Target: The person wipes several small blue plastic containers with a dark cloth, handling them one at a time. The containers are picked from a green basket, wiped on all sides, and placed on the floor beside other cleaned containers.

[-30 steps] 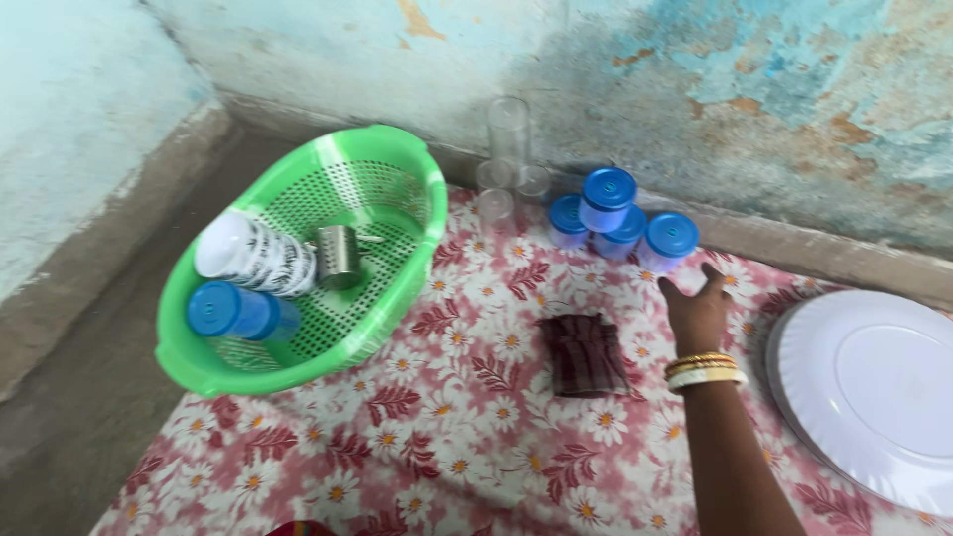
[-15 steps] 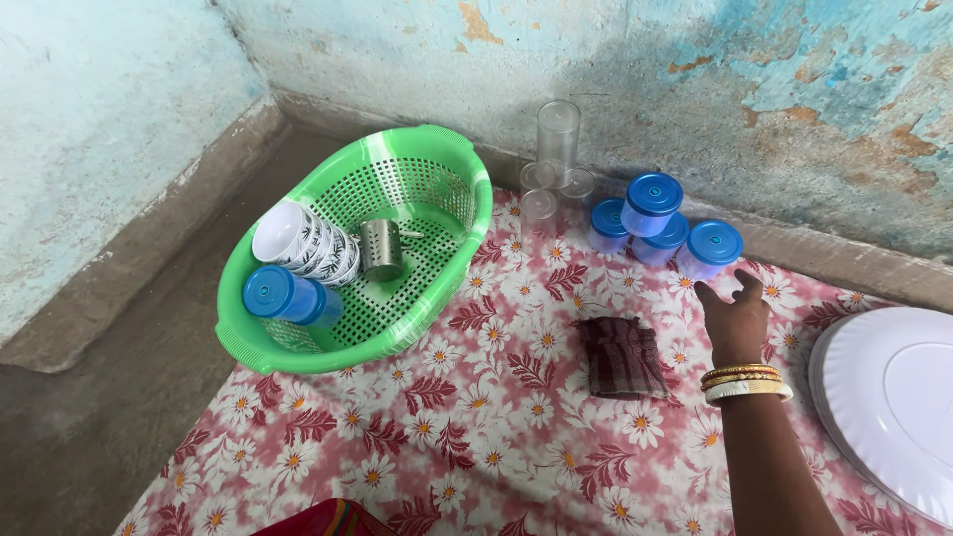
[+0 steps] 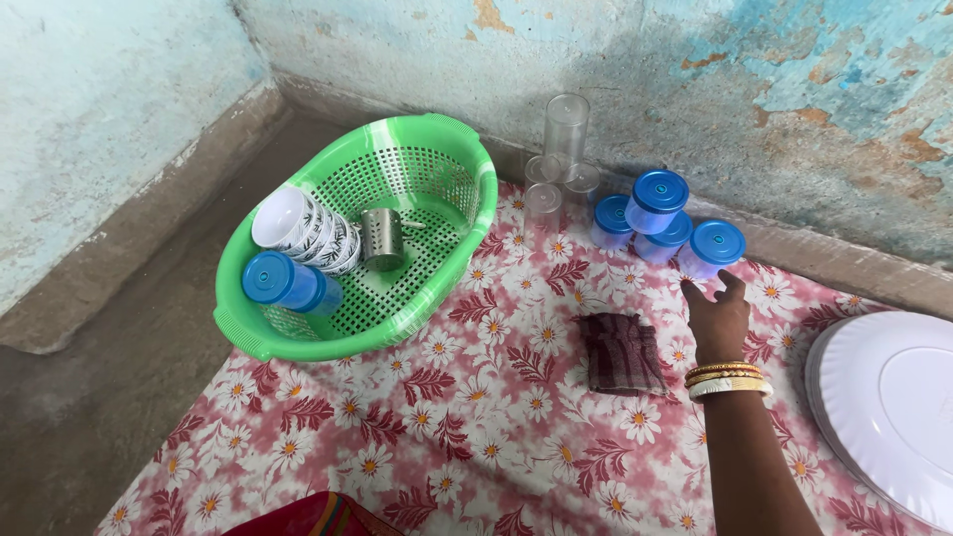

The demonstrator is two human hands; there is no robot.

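So far, three kinds of item are seen inside the green perforated basket [image 3: 437, 233] at the far left of the floral cloth [image 3: 467, 427]: a blue-lidded jar [image 3: 283, 283] lying on its side at the near left, a stack of white patterned bowls [image 3: 310, 233] tipped beside it, and a small steel cup [image 3: 381, 238] towards the middle. Four more blue-lidded containers [image 3: 660, 203] are left outside, clustered against the far wall, one stacked on the others; clear plastic tumblers [image 3: 561, 164] are grouped just left of them. The right hand [image 3: 717, 320] is reached out, empty, fingers loosely spread, its fingertips just short of the rightmost blue-lidded container [image 3: 713, 248]; whether contact is made cannot be told. The left hand is not in view. A dark folded cloth [image 3: 622, 352] lies just left of the wrist, and a stack of white plates [image 3: 888, 407] sits at the right edge. By judgement, the gathering is partly done. No labels or signs are made out; lids are plain blue discs, and the bowls carry a dark leaf print.
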